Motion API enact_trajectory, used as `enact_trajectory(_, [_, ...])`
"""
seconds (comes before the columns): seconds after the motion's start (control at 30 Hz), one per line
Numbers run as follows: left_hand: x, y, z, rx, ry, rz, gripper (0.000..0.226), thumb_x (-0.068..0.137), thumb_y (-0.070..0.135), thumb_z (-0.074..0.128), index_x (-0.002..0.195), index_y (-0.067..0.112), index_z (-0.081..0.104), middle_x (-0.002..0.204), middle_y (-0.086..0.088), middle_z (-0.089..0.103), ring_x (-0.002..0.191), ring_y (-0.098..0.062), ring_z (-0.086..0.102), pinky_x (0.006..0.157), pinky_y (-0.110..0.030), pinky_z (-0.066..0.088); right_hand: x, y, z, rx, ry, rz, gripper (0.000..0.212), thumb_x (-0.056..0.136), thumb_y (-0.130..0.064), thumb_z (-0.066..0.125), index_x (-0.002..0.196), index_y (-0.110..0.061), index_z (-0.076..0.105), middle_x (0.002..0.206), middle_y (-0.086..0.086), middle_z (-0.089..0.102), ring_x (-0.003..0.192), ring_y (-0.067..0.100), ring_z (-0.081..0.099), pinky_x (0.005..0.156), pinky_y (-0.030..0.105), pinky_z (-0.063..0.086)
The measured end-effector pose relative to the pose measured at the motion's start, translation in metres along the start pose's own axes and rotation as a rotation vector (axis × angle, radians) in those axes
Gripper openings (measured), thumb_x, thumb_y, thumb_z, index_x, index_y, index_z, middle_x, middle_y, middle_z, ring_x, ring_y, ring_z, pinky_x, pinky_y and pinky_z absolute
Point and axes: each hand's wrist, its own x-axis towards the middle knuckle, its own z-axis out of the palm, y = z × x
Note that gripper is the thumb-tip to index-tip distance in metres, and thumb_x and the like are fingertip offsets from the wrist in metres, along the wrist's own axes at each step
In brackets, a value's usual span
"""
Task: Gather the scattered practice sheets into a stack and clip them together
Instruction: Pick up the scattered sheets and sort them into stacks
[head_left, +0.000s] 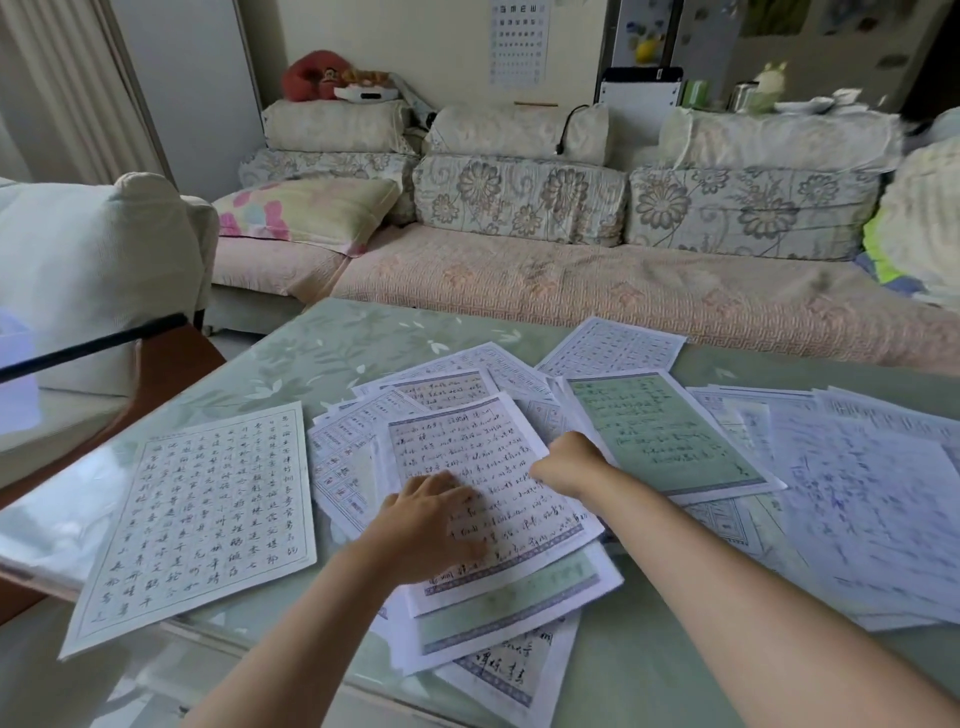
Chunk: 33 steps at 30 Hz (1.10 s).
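Several handwriting practice sheets lie scattered on a glass-topped table (322, 343). A loose pile sits in the middle, topped by a pink-tinted sheet (467, 452). My left hand (431, 514) lies flat on that sheet, fingers spread. My right hand (569, 460) is curled at the sheet's right edge, beside a green sheet (660, 431); whether it pinches paper I cannot tell. A single white grid sheet (202, 514) lies apart on the left, overhanging the near edge. More bluish sheets (872, 504) are spread on the right. No clip is visible.
A sofa (571, 286) with floral cushions runs behind the table's far edge. A white armchair (98, 260) stands at the left. A dark thin rod (93, 343) crosses the left side over a lower wooden surface.
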Motion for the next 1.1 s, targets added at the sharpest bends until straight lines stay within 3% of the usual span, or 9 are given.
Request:
enact_trajectory(0.1, [0.002, 0.006, 0.0, -0.086, 0.03, 0.012, 0.068, 0.085, 0.059, 0.058, 0.146, 0.038, 0.034, 0.156, 0.01, 0.025, 0.142, -0.018, 0.019, 0.114, -0.043, 0.021, -0.006, 0.008, -0.007, 0.051, -0.034, -0.024, 0.027, 0.08, -0.015, 0.063, 0.102, -0.001, 0.066, 0.082, 0.007, 0.059, 0.068, 0.021, 0.053, 0.059, 0.027, 0.037])
enact_trajectory(0.2, [0.007, 0.015, 0.001, -0.159, 0.112, -0.072, 0.074, 0.09, 0.051, 0.057, 0.152, 0.03, 0.022, 0.16, 0.003, 0.015, 0.147, -0.023, 0.01, 0.117, -0.049, 0.017, -0.023, 0.019, -0.022, 0.134, -0.007, -0.048, 0.025, 0.093, -0.013, 0.06, 0.113, 0.002, 0.061, 0.102, 0.014, 0.065, 0.082, 0.025, 0.059, 0.065, 0.027, 0.038])
enact_trajectory(0.33, [0.017, 0.03, -0.004, -0.267, 0.306, -0.22, 0.085, 0.093, 0.046, 0.054, 0.155, 0.017, 0.004, 0.162, -0.005, 0.007, 0.148, -0.029, 0.005, 0.119, -0.046, 0.01, -0.039, 0.049, -0.046, 0.281, 0.149, -0.112, 0.019, 0.1, -0.015, 0.054, 0.081, -0.016, 0.05, 0.075, -0.001, 0.048, 0.066, 0.016, 0.047, 0.055, 0.027, 0.034])
enact_trajectory(0.4, [0.026, 0.038, -0.005, -0.403, 0.309, -0.294, 0.087, 0.093, 0.046, 0.054, 0.154, 0.01, 0.004, 0.16, -0.013, 0.015, 0.146, -0.034, 0.015, 0.119, -0.047, 0.016, -0.046, 0.063, -0.058, 0.359, 0.164, -0.113, 0.013, 0.1, -0.016, 0.053, 0.087, -0.014, 0.054, 0.082, 0.0, 0.054, 0.077, 0.019, 0.051, 0.064, 0.028, 0.04])
enact_trajectory(0.53, [0.043, 0.062, -0.007, -0.671, 0.239, -0.407, 0.059, 0.093, 0.043, 0.055, 0.133, 0.004, 0.04, 0.125, -0.022, 0.057, 0.109, -0.037, 0.058, 0.09, -0.046, 0.051, -0.048, 0.089, -0.078, 0.462, 0.209, -0.077, 0.035, 0.099, -0.022, 0.055, 0.131, -0.008, 0.052, 0.128, 0.008, 0.06, 0.114, 0.027, 0.057, 0.098, 0.041, 0.047])
enact_trajectory(0.67, [0.049, 0.087, -0.011, -0.839, 0.311, -0.309, 0.026, 0.098, 0.026, 0.051, 0.117, 0.009, 0.06, 0.1, -0.005, 0.068, 0.083, -0.021, 0.064, 0.068, -0.034, 0.054, -0.048, 0.095, -0.082, 0.345, 0.136, -0.098, 0.038, 0.095, -0.006, 0.055, 0.133, -0.012, 0.049, 0.124, 0.011, 0.06, 0.109, 0.03, 0.06, 0.092, 0.045, 0.051])
enact_trajectory(0.83, [0.055, 0.094, -0.004, -0.644, 0.296, -0.284, 0.034, 0.091, 0.006, 0.041, 0.119, 0.014, 0.06, 0.1, -0.007, 0.067, 0.083, -0.024, 0.064, 0.067, -0.035, 0.056, -0.048, 0.101, -0.066, 0.05, 0.019, -0.111, 0.057, 0.091, -0.006, 0.057, 0.142, -0.02, 0.036, 0.131, 0.007, 0.053, 0.108, 0.024, 0.056, 0.09, 0.04, 0.053])
enact_trajectory(0.97, [0.062, 0.084, -0.002, -0.426, 0.214, -0.401, 0.021, 0.091, 0.007, 0.041, 0.105, 0.006, 0.057, 0.09, -0.007, 0.059, 0.075, -0.02, 0.057, 0.061, -0.031, 0.05, -0.043, 0.103, -0.065, -0.099, 0.105, -0.182, 0.062, 0.085, -0.03, 0.069, 0.14, -0.026, 0.04, 0.136, 0.0, 0.052, 0.113, 0.023, 0.057, 0.09, 0.037, 0.051])
enact_trajectory(1.1, [0.065, 0.08, 0.001, -0.183, 0.257, -0.453, 0.04, 0.084, 0.004, 0.049, 0.124, 0.001, 0.046, 0.123, -0.019, 0.047, 0.112, -0.034, 0.047, 0.092, -0.042, 0.045, -0.034, 0.112, -0.085, -0.318, 0.185, -0.224, 0.055, 0.093, -0.031, 0.055, 0.145, -0.026, 0.04, 0.144, 0.002, 0.042, 0.128, 0.025, 0.046, 0.102, 0.037, 0.041])
